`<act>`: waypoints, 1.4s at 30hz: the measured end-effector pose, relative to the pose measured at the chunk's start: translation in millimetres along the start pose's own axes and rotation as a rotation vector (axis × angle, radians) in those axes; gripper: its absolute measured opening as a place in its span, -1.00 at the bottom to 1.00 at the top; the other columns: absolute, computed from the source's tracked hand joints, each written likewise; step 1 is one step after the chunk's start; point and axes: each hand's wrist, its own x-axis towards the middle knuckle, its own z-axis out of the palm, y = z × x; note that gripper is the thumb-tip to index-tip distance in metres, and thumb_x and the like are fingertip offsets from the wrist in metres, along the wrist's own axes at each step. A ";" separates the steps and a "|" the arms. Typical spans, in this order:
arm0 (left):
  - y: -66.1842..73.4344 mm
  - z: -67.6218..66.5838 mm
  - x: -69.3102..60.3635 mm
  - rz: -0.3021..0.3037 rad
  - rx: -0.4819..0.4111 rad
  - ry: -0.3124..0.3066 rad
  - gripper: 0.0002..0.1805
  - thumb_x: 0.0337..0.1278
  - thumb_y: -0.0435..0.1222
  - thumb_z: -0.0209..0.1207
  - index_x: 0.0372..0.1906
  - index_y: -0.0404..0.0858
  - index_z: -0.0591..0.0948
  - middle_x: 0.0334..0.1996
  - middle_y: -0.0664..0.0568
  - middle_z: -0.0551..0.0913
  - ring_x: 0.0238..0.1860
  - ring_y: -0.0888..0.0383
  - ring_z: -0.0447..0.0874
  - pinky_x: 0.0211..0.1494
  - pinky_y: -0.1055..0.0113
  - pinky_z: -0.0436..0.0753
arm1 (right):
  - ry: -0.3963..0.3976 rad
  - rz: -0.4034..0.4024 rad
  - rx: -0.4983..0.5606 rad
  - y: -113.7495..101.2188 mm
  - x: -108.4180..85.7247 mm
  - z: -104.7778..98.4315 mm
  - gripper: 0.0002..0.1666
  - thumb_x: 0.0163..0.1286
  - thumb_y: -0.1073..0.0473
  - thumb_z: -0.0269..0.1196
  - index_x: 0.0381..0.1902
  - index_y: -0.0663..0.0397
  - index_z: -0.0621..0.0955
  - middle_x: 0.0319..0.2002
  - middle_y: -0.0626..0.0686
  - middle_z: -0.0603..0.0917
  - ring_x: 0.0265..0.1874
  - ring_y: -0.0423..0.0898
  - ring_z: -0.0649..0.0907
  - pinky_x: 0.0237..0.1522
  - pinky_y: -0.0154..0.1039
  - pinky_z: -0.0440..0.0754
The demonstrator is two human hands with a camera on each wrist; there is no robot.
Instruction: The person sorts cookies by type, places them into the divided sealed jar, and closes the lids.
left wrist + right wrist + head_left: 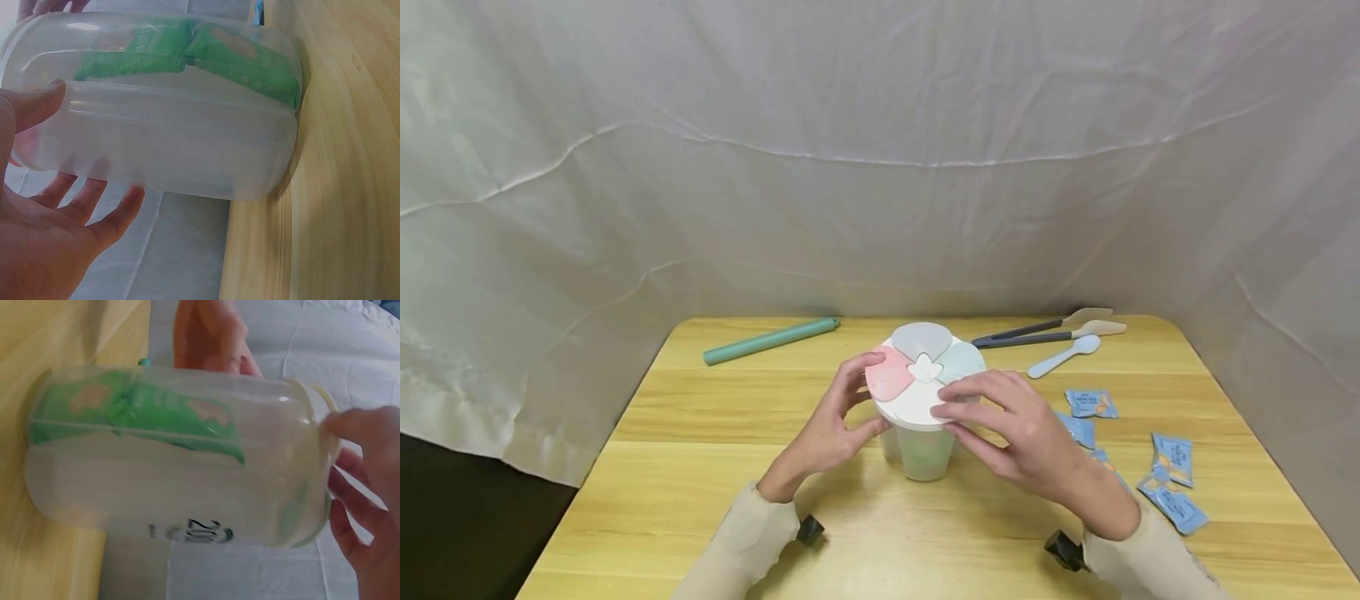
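A clear lobed storage container (925, 457) stands upright on the table, with green snack packets (244, 65) showing through one compartment's wall. Its lid (916, 406) is white with pink, grey and pale green petal flaps and a small flower shape at the centre. My left hand (823, 435) holds the container near the top, thumb on the near wall and fingers round the left side. At the right front of the lid, my right hand (1022, 427) grips the rim, thumb below the edge and fingers on top. In the right wrist view the lid sits on the container.
A green stick (771, 341) lies at the back left. Dark-handled tongs (1037, 335) and a light blue spoon (1063, 357) lie at the back right. Several blue snack packets (1172, 458) are scattered on the right. Grey cloth (880, 225) hangs behind the wooden table (700, 467).
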 end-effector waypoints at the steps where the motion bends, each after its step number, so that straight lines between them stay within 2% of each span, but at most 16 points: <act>1: 0.3 0.1 0.1 0.001 0.000 -0.001 -0.07 0.23 -0.61 0.39 0.62 -0.24 0.23 0.67 -0.15 0.29 0.53 -0.05 0.49 0.54 0.10 0.65 | 0.001 0.008 0.029 0.8 0.9 -2.3 -0.73 0.68 0.09 0.25 0.01 0.08 0.82 0.00 0.09 0.83 -0.02 0.04 0.76 0.25 -0.27 0.60; 4: 0.5 0.1 0.6 0.008 0.003 -0.005 -0.08 0.25 -0.60 0.39 0.63 -0.24 0.23 0.66 -0.18 0.28 0.53 -0.09 0.49 0.54 0.07 0.65 | 0.007 0.059 0.102 6.9 3.3 -11.0 -0.72 0.49 0.32 0.25 0.07 0.21 0.78 0.04 0.17 0.81 0.08 0.07 0.74 0.41 -0.38 0.57; 6: 0.5 -0.1 0.6 0.007 0.005 -0.008 -0.08 0.26 -0.59 0.39 0.63 -0.23 0.22 0.67 -0.17 0.28 0.54 -0.11 0.49 0.55 0.06 0.64 | -0.001 0.126 0.130 14.0 3.8 -17.3 -0.55 0.30 0.47 0.22 0.13 0.25 0.75 0.10 0.20 0.80 0.17 0.06 0.72 0.46 -0.41 0.56; 8: 0.7 -0.2 0.7 0.004 0.005 -0.010 -0.08 0.27 -0.59 0.38 0.63 -0.22 0.22 0.67 -0.16 0.28 0.54 -0.11 0.48 0.56 0.05 0.63 | -0.048 0.222 0.148 22.0 2.7 -23.1 -0.39 0.22 0.56 0.20 0.22 0.21 0.72 0.20 0.20 0.77 0.28 -0.01 0.68 0.47 -0.44 0.53; 13: 1.5 -0.6 -0.1 -0.006 -0.002 -0.011 -0.07 0.25 -0.60 0.38 0.63 -0.22 0.22 0.68 -0.14 0.27 0.56 -0.12 0.46 0.58 0.08 0.61 | -0.249 0.445 0.260 40.2 -2.8 -33.0 -0.24 0.32 0.63 0.29 0.41 -0.01 0.65 0.45 0.17 0.62 0.51 -0.17 0.54 0.54 -0.51 0.39; 15: 1.5 -0.4 -0.5 -0.008 -0.003 -0.013 -0.07 0.25 -0.60 0.38 0.64 -0.23 0.21 0.68 -0.15 0.26 0.56 -0.13 0.46 0.58 0.10 0.60 | -0.304 0.494 0.297 45.0 -5.1 -35.1 -0.27 0.39 0.57 0.33 0.42 -0.08 0.65 0.50 0.12 0.60 0.53 -0.19 0.52 0.56 -0.50 0.38; 18: 1.2 0.2 -0.8 -0.018 -0.005 -0.019 -0.07 0.27 -0.59 0.38 0.65 -0.22 0.20 0.69 -0.14 0.26 0.55 -0.14 0.47 0.59 0.10 0.60 | -0.345 0.531 0.315 48.3 -8.6 -37.4 -0.34 0.47 0.47 0.35 0.41 -0.18 0.67 0.53 0.01 0.59 0.54 -0.20 0.52 0.54 -0.49 0.39; 22: 1.1 0.3 -1.1 -0.025 -0.006 -0.028 -0.04 0.30 -0.57 0.37 0.69 -0.16 0.18 0.72 -0.12 0.22 0.56 -0.18 0.46 0.58 0.05 0.61 | -0.340 0.530 0.305 46.4 -12.4 -39.2 -0.36 0.47 0.43 0.38 0.40 -0.20 0.68 0.50 -0.03 0.62 0.51 -0.20 0.56 0.51 -0.48 0.45; 26: 1.3 -0.3 -0.2 -0.015 0.017 0.004 0.00 0.32 -0.55 0.37 0.73 -0.11 0.15 0.68 -0.14 0.29 0.56 -0.22 0.45 0.53 -0.02 0.65 | -0.306 0.517 0.266 39.7 -14.1 -39.6 -0.34 0.39 0.43 0.45 0.36 -0.22 0.71 0.43 -0.03 0.66 0.48 -0.17 0.58 0.48 -0.51 0.46; 30: 2.2 -1.3 1.6 -0.006 0.057 0.077 -0.02 0.32 -0.55 0.37 0.72 -0.14 0.17 0.50 -0.18 0.48 0.47 -0.17 0.55 0.43 0.00 0.73 | -0.252 0.489 0.205 31.2 -14.2 -36.5 -0.33 0.25 0.40 0.58 0.26 -0.23 0.75 0.30 -0.05 0.69 0.38 -0.14 0.61 0.43 -0.53 0.47; 32: 1.8 -1.7 2.3 0.005 0.073 0.110 -0.07 0.32 -0.56 0.36 0.69 -0.23 0.19 0.35 -0.21 0.57 0.36 -0.10 0.62 0.34 0.02 0.79 | -0.219 0.461 0.172 27.1 -13.2 -33.9 -0.35 0.17 0.37 0.64 0.19 -0.21 0.78 0.21 -0.07 0.71 0.29 -0.14 0.63 0.38 -0.52 0.50; 35: 2.2 -0.6 3.0 0.008 0.067 0.145 -0.17 0.36 -0.58 0.30 0.64 -0.27 0.25 0.14 -0.22 0.64 0.20 0.04 0.67 0.26 0.13 0.81 | -0.176 0.428 0.128 19.4 -10.0 -29.7 -0.39 0.06 0.30 0.71 0.10 -0.16 0.81 0.07 -0.09 0.72 0.16 -0.15 0.65 0.28 -0.52 0.54; 38: 2.7 1.4 3.0 0.016 0.037 0.158 -0.28 0.42 -0.60 0.21 0.59 -0.30 0.29 0.04 -0.24 0.68 0.13 0.14 0.70 0.26 0.22 0.79 | -0.153 0.406 0.073 10.1 -5.7 -25.9 -0.45 0.03 0.22 0.75 0.02 -0.11 0.82 -0.04 -0.10 0.72 0.05 -0.15 0.65 0.18 -0.53 0.56; 42: 3.7 1.9 2.0 0.041 0.001 0.135 -0.32 0.40 -0.63 0.17 0.55 -0.36 0.30 0.07 -0.30 0.69 0.16 0.17 0.72 0.32 0.26 0.76 | -0.132 0.364 -0.007 0.0 -1.2 -21.0 -0.55 0.08 0.06 0.74 -0.07 -0.06 0.83 -0.11 -0.10 0.74 -0.05 -0.13 0.68 0.07 -0.50 0.62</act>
